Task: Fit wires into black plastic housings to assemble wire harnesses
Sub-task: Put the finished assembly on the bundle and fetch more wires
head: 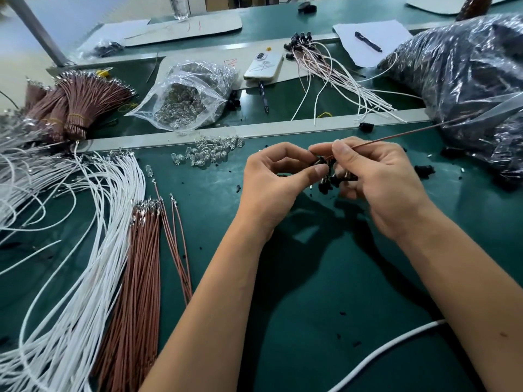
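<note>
Head: hands (334, 176) apparently pinching housing (321, 162).

A single wide-angle view looks forward and steeply down from the person's head onto the green mat (283, 292), close enough that both forearms run in from the bottom edge. The left hand (271, 182) and right hand (376, 179) meet just above the mat's middle. Beyond the mat's far edge the view reaches a second bench, curved by the lens.

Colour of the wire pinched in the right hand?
Reddish-brown. The thin wire runs up-right from the right hand; head view shows it.
</note>
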`<control>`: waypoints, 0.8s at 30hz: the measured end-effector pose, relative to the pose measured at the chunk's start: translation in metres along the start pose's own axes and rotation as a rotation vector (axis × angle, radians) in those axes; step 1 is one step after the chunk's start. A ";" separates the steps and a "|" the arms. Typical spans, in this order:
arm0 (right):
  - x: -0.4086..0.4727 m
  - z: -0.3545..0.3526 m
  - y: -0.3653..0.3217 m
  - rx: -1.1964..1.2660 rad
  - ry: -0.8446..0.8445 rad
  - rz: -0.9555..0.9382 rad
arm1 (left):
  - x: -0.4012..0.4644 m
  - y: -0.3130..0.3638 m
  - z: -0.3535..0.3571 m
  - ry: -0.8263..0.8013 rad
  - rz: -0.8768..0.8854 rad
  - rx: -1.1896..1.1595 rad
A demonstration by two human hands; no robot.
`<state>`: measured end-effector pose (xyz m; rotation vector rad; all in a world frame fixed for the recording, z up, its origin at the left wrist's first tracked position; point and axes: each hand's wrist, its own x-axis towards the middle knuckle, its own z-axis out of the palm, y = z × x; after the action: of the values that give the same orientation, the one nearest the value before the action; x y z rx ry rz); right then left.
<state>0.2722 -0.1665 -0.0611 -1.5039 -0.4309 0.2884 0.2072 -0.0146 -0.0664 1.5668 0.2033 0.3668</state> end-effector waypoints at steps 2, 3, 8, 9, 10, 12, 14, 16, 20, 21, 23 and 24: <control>0.000 -0.002 0.000 0.092 -0.059 0.041 | 0.001 -0.001 -0.001 -0.006 0.001 -0.010; 0.000 -0.001 0.001 0.111 -0.064 0.041 | 0.001 -0.002 -0.002 -0.001 0.014 -0.006; 0.001 0.005 0.007 0.072 0.177 -0.045 | 0.001 -0.002 0.000 0.048 0.110 0.037; 0.001 0.005 0.007 0.078 0.207 -0.058 | 0.002 -0.001 0.001 0.058 0.124 0.047; 0.001 0.004 0.007 0.085 0.217 -0.066 | 0.002 -0.001 0.001 0.067 0.132 0.047; 0.001 0.003 0.006 0.118 0.191 -0.074 | 0.002 -0.002 0.001 0.078 0.142 0.045; 0.001 0.002 0.004 0.176 0.141 -0.082 | 0.003 -0.002 0.001 0.070 0.146 0.054; 0.001 0.002 0.003 0.175 0.118 -0.094 | 0.002 -0.001 0.001 0.052 0.152 0.062; 0.001 0.002 0.006 0.046 0.121 -0.107 | 0.000 0.000 0.002 0.036 0.181 0.108; 0.001 0.002 0.007 0.051 0.119 -0.103 | 0.000 0.000 0.002 0.039 0.184 0.124; 0.000 0.002 0.007 0.054 0.113 -0.106 | 0.000 0.000 0.003 0.045 0.182 0.173; 0.000 0.001 0.007 0.032 0.112 -0.119 | 0.000 0.001 0.003 0.044 0.169 0.196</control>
<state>0.2724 -0.1649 -0.0679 -1.4493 -0.4223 0.1159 0.2087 -0.0177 -0.0658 1.7763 0.1446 0.5269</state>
